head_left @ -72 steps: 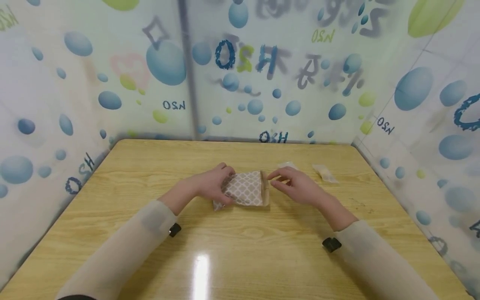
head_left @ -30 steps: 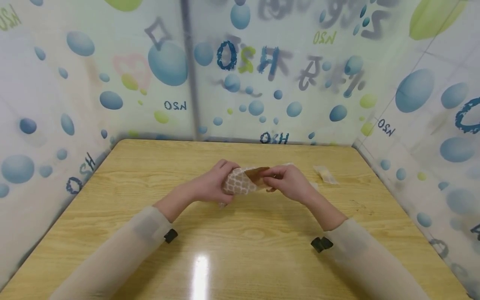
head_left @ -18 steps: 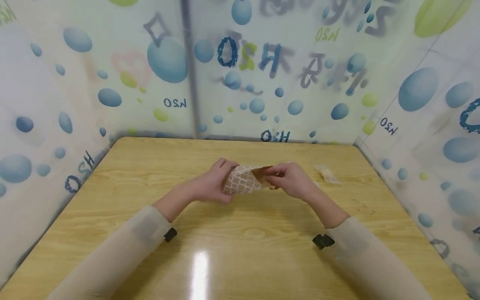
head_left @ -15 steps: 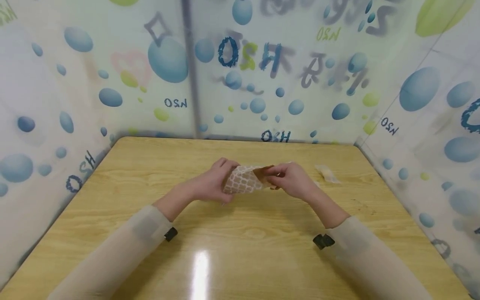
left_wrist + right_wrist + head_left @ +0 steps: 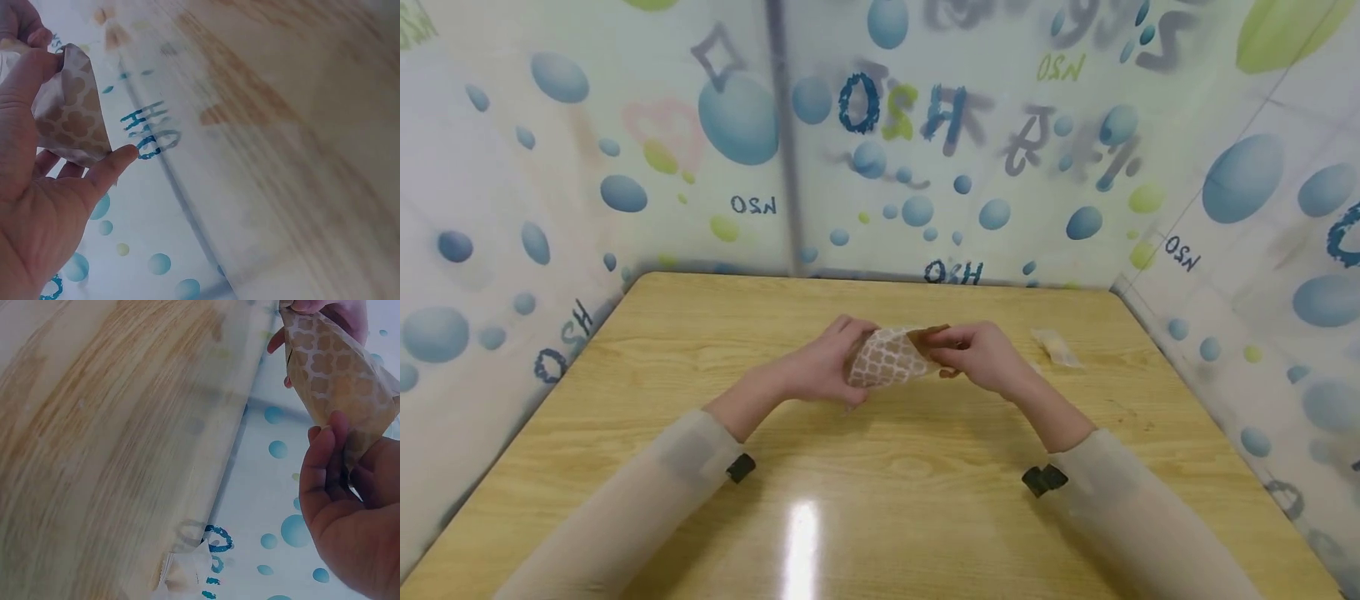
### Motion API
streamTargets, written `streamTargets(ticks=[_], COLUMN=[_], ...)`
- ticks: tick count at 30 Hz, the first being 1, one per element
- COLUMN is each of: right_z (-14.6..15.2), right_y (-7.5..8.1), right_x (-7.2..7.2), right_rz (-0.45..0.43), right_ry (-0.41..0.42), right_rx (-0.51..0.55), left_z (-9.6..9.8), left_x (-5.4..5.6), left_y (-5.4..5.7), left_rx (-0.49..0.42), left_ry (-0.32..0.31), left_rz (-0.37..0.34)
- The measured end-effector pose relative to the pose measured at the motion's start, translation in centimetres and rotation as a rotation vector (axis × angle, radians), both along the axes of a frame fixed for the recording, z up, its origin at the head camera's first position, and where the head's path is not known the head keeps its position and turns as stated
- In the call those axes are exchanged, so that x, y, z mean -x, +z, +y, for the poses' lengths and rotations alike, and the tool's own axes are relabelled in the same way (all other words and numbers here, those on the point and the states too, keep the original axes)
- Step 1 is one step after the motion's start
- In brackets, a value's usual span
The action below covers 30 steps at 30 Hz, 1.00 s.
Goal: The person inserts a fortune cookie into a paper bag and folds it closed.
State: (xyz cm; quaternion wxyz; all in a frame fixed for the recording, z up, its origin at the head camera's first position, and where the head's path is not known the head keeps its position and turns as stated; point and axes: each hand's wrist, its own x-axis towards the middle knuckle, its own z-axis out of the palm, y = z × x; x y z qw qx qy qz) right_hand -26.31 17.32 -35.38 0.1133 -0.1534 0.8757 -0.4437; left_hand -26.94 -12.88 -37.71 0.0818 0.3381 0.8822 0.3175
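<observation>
A paper bag (image 5: 887,358), brown with a white lattice pattern, is held tilted above the table between both hands. My left hand (image 5: 827,364) grips its left end, thumb on the near side and fingers on the far side; the left wrist view shows this hand around the bag (image 5: 72,115). At the bag's mouth on the right, my right hand (image 5: 985,357) pinches the edge, and the brown lining shows there. In the right wrist view, the right hand's curled fingers and thumb hold the gathered rim. What lies inside the bag cannot be seen.
A small clear packet with pale contents (image 5: 1056,347) lies on the wooden table (image 5: 880,500), right of the right hand. Part of another pale thing (image 5: 1036,367) shows behind that hand. Walls with blue and green dots enclose the table's back and sides.
The right hand, apart from the bag 2.4 s ago, has come left and taken its edge. The bag has risen off the table and tilted, its mouth spread. Lately both hands barely move.
</observation>
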Motion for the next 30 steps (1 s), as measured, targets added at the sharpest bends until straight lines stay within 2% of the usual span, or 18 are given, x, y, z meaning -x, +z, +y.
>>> streamTargets(ticks=[3,8,16,22,26,30], right_z=[0.0,0.2,3.1,7.7,11.0,13.4], right_y=[0.0,-0.4,-0.4,-0.5,-0.5,-0.6], right_x=[-0.1,-0.3,0.1,0.9,1.0,0.9], right_rz=[-0.011,-0.030,-0.010,0.018,0.034,-0.018], right_ry=[-0.018,0.007,0.002,0.011,-0.014,-0.028], right_rx=[-0.014,-0.025,0.054,-0.083,-0.164,-0.195], left_z=[0.1,-0.2,-1.1,-1.3,-1.1,-1.1], left_x=[0.1,0.1,-0.1,-0.1,0.0,0.2], left_y=[0.0,-0.3,-0.5,-0.8,-0.7,-0.6], left_rx=[-0.001,0.009,0.011,0.014,0.013,0.005], left_ry=[0.003,0.010,0.038,0.045,0.036,0.044], left_rz=[-0.005,-0.035,-0.055,-0.070,-0.067,-0.061])
